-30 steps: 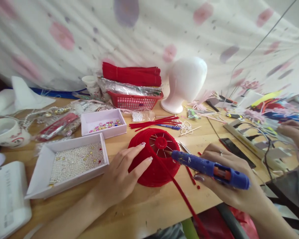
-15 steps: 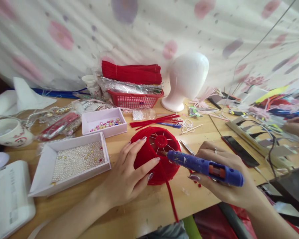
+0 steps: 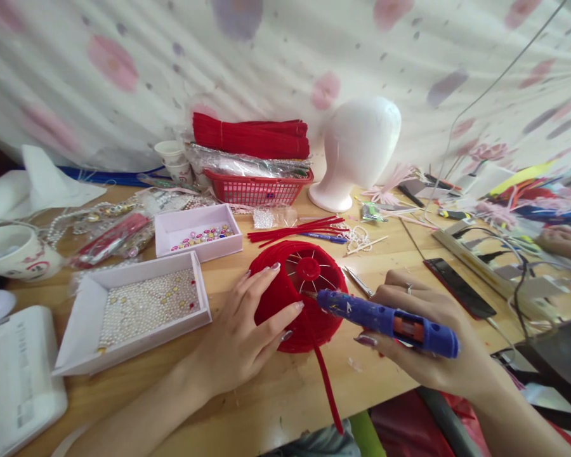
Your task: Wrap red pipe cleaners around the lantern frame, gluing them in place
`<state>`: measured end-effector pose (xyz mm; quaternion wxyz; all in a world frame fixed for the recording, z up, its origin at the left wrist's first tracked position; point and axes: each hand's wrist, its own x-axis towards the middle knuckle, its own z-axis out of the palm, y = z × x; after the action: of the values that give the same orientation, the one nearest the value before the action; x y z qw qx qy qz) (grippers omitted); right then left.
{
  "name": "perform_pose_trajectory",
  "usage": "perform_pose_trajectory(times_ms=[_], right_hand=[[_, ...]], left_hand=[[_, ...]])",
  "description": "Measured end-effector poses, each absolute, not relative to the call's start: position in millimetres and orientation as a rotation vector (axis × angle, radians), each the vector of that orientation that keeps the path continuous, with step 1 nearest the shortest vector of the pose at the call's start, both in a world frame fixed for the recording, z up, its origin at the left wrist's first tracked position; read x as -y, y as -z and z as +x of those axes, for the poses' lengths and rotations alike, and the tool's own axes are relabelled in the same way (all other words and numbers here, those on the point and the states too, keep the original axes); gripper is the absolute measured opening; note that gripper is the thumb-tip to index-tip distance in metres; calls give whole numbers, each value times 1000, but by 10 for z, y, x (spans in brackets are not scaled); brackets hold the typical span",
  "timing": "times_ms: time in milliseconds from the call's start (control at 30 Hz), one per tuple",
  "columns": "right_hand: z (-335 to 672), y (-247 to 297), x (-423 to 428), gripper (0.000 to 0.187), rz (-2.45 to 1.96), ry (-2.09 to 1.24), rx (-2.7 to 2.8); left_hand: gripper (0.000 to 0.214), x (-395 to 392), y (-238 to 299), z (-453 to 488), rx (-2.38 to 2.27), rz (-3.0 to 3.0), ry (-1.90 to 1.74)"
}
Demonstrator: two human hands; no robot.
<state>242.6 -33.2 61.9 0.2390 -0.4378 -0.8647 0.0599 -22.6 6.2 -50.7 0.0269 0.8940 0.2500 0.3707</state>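
In the head view, a red dome wound with fuzzy chenille stems [image 3: 272, 311] sits on the table, with thin wires radiating from a red hub [image 3: 309, 268] on its top. My left hand [image 3: 252, 324] curves over its left and near side, holding it with fingers spread. From there a loose red chenille stem [image 3: 327, 387] trails down past the table edge. A blue hot glue gun [image 3: 385, 317] is gripped in my right hand [image 3: 428, 336]. Its nozzle meets or nearly meets the dome just below the wires; contact cannot be made out.
White boxes hold pearl beads [image 3: 145, 311] and gems [image 3: 204, 236]. Behind stand a red basket [image 3: 257, 189] and a white foam head [image 3: 359, 149]. Tweezers [image 3: 358, 281], a phone [image 3: 459, 289] and a power strip [image 3: 480, 270] lie right. Another person's hand [image 3: 564, 244] shows at the right edge.
The glue gun and my right hand have shifted slightly left. The loose stem's end hangs a little lower. My left hand stays on the dome.
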Motion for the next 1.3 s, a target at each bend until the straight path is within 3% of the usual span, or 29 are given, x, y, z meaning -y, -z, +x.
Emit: perform_pose_trajectory(times_ms=[1300], right_hand=[[2414, -592, 300, 16, -1224, -167, 2322]], left_hand=[[47, -48, 495, -221, -772, 2799, -1136]])
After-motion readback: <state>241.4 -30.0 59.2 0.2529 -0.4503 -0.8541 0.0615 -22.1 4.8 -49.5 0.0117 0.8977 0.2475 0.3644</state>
